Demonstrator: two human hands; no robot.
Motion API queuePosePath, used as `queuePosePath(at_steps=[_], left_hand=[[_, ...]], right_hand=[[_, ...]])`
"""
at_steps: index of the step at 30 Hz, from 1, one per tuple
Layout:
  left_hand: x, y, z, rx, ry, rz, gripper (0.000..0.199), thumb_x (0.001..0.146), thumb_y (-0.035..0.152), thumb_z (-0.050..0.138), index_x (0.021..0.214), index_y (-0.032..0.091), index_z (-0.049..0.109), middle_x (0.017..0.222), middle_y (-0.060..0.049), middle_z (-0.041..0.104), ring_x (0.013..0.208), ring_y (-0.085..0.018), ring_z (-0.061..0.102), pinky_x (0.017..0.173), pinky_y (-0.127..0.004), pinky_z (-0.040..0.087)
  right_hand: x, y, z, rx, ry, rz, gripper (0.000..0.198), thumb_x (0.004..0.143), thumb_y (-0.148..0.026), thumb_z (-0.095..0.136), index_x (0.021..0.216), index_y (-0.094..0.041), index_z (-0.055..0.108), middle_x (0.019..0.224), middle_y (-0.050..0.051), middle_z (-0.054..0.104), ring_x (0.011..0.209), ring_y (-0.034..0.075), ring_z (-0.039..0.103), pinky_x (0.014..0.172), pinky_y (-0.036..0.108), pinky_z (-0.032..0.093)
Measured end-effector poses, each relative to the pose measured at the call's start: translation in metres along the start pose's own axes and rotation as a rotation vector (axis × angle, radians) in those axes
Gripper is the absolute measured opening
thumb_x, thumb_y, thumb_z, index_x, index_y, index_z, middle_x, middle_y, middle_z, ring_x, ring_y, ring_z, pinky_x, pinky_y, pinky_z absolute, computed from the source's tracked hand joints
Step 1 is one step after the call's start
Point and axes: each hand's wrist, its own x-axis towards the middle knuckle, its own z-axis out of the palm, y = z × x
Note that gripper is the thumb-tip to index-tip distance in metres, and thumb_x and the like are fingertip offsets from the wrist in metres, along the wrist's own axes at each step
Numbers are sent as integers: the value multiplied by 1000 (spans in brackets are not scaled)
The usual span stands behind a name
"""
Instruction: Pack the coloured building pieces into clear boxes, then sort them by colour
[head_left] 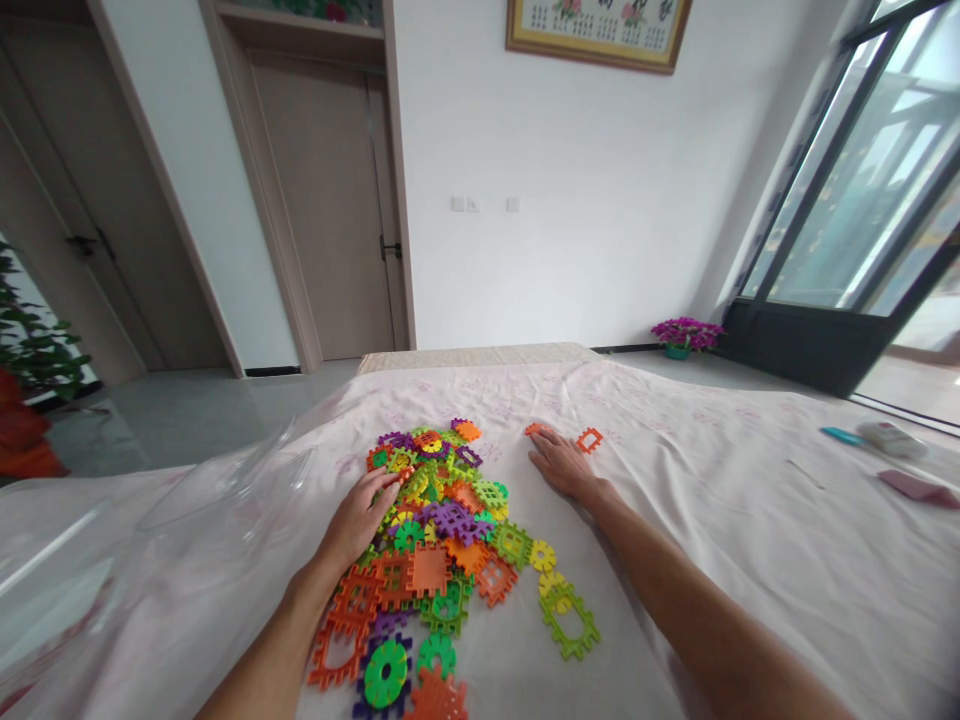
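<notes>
Loosely heaped plastic pieces (454, 520), left hand (366, 512) at their edge

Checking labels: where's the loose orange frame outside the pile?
The orange frame lies on the tablecloth, right of centre in the head view, just right of the right hand.

The left hand (365, 508) covers part of the heap of multicoloured notched plastic pieces (454, 520); what its fingertips hold cannot be told. The right hand (564, 465) partly hides an orange plastic piece (535, 429). The bottom edge cuts off a square orange notched tile (437, 697); the left edge cuts a clear plastic container (56, 585). The gold-framed wall picture (598, 35) loses its top, its small lettering unreadable. A whitish rounded object (891, 440) is blurred.
</notes>
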Motion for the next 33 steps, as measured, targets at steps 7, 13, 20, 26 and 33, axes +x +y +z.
queuePosePath(at_steps=[7, 13, 20, 26, 33], left_hand=[[0, -1, 0, 16, -3, -7, 48, 90, 52, 42, 118, 20, 65, 136, -10, 54, 131, -24, 45, 113, -41, 31], [2, -3, 1, 11, -5, 1, 47, 90, 52, 41, 117, 21, 65, 135, -10, 54, 132, -24, 45, 113, -41, 31], [1, 0, 0, 9, 15, -4, 46, 89, 52, 43, 114, 21, 67, 133, -10, 56, 130, -25, 47, 112, -42, 32], [2, -1, 0, 15, 20, 7, 46, 89, 51, 44, 115, 21, 67, 133, -10, 56, 130, -25, 46, 112, -42, 33], [2, -2, 0, 3, 25, 16, 44, 90, 50, 44, 113, 22, 67, 132, -9, 57, 128, -25, 49, 111, -41, 34]], right_hand=[[-2, 19, 12, -88, 264, 477, 53, 89, -33, 44, 138, -13, 46, 147, 21, 36, 135, 37, 29, 106, 52, 22], [12, 31, 12, 55, 139, 330, 49, 84, -20, 42, 131, -13, 54, 130, 19, 57, 123, 33, 48, 101, 46, 34], [30, 33, 13, 280, 244, 146, 57, 72, -7, 44, 125, -17, 61, 125, 9, 64, 116, 23, 57, 101, 35, 40], [43, 16, 16, 348, 350, 93, 63, 64, -1, 42, 120, -17, 63, 132, 8, 58, 120, 21, 54, 102, 36, 41], [59, -65, 13, 257, 159, -156, 54, 82, -6, 45, 131, -24, 56, 139, 6, 53, 126, 20, 49, 105, 34, 37]])
